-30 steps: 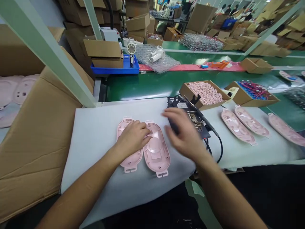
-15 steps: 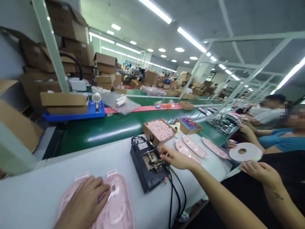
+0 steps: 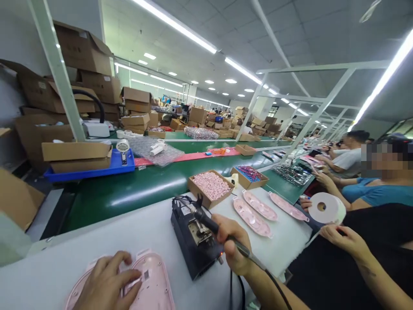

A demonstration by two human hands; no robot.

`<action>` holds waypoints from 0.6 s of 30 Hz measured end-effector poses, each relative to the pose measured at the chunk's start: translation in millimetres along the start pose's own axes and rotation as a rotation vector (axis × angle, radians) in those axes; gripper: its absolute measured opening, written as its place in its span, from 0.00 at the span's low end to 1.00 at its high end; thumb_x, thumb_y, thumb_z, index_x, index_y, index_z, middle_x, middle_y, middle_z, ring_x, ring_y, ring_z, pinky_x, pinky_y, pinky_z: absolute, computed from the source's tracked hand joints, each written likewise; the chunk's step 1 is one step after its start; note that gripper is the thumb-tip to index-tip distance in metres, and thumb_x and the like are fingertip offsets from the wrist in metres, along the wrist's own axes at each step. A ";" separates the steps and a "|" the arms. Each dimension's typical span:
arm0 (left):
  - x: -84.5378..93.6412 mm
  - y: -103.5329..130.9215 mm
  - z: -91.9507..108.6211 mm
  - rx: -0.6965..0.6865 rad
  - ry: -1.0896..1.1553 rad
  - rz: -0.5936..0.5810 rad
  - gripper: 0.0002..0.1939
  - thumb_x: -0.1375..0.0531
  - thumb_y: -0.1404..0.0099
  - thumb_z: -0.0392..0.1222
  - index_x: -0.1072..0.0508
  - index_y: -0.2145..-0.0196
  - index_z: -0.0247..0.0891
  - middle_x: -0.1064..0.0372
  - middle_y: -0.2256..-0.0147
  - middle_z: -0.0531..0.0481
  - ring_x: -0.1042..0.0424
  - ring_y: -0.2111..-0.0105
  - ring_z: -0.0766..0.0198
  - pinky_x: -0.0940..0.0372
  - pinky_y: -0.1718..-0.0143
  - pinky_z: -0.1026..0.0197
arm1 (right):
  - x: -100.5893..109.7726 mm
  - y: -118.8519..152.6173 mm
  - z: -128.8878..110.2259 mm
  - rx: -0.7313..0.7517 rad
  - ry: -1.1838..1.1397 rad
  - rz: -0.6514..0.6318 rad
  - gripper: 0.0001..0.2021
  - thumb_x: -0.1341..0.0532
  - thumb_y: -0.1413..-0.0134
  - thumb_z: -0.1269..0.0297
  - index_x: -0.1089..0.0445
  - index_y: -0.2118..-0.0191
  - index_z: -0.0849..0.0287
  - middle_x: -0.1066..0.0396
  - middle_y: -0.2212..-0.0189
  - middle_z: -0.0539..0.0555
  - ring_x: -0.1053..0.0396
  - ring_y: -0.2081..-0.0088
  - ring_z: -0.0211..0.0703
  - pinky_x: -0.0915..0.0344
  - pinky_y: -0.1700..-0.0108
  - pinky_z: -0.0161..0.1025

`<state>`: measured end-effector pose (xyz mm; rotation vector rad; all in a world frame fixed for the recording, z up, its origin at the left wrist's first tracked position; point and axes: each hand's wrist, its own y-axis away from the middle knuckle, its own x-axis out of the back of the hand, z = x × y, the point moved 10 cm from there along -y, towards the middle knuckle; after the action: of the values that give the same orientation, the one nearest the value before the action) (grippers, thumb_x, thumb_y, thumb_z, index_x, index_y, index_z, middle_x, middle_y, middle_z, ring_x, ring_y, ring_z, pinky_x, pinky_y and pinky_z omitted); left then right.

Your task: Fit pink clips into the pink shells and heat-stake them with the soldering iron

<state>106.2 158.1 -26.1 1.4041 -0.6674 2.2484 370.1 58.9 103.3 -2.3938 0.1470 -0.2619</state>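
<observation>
My right hand [image 3: 234, 241] is wrapped round the dark handle of a soldering iron [image 3: 209, 223], its cord trailing down to the right. The iron lies over a black box-shaped station [image 3: 190, 245] with a metal fixture on top and a red light lit. At the lower left, my left hand [image 3: 108, 282] rests on two pink plastic shells [image 3: 158, 275] side by side, fingers bent and apart. Its palm covers most of the left shell; whether anything small lies under the fingertips is hidden.
Behind the station sits a carton of small pink pieces [image 3: 211, 185], beside a carton of coloured wires [image 3: 250, 174]. More pink shells [image 3: 251, 217] lie to the right. A co-worker's hand [image 3: 342, 239] pulls a strip from a white roll [image 3: 327, 209]. A green conveyor [image 3: 145, 193] runs behind.
My right hand has brought the soldering iron up from the station's right side, across its top. The left hand's fingers have spread over the shells. The view has shifted slightly.
</observation>
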 end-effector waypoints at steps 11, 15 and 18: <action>15.9 10.7 40.2 0.009 0.099 -0.105 0.08 0.36 0.32 0.45 0.16 0.61 0.45 0.29 0.49 0.49 0.42 0.48 0.50 0.38 0.43 0.46 | -58.5 30.5 7.8 -0.169 0.435 -0.195 0.07 0.29 0.44 0.62 0.25 0.66 0.56 0.24 0.74 0.48 0.28 0.78 0.36 0.36 0.78 0.30; 12.4 11.9 41.6 0.006 0.109 -0.105 0.08 0.35 0.32 0.46 0.16 0.60 0.44 0.29 0.50 0.49 0.43 0.49 0.49 0.38 0.45 0.46 | -70.9 31.2 -2.1 -0.022 0.489 -0.194 0.08 0.32 0.41 0.65 0.28 0.71 0.57 0.25 0.77 0.46 0.30 0.80 0.33 0.37 0.79 0.29; 10.7 10.9 42.1 0.003 0.116 -0.111 0.09 0.35 0.33 0.46 0.16 0.60 0.44 0.28 0.50 0.49 0.43 0.48 0.49 0.38 0.44 0.46 | -72.1 33.4 -4.1 0.012 0.509 -0.185 0.09 0.32 0.41 0.66 0.29 0.72 0.57 0.26 0.79 0.46 0.32 0.81 0.33 0.39 0.81 0.30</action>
<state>125.6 125.5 -2.3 1.2692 -0.5352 2.2248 297.9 44.4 73.2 -2.2823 0.1558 -0.9537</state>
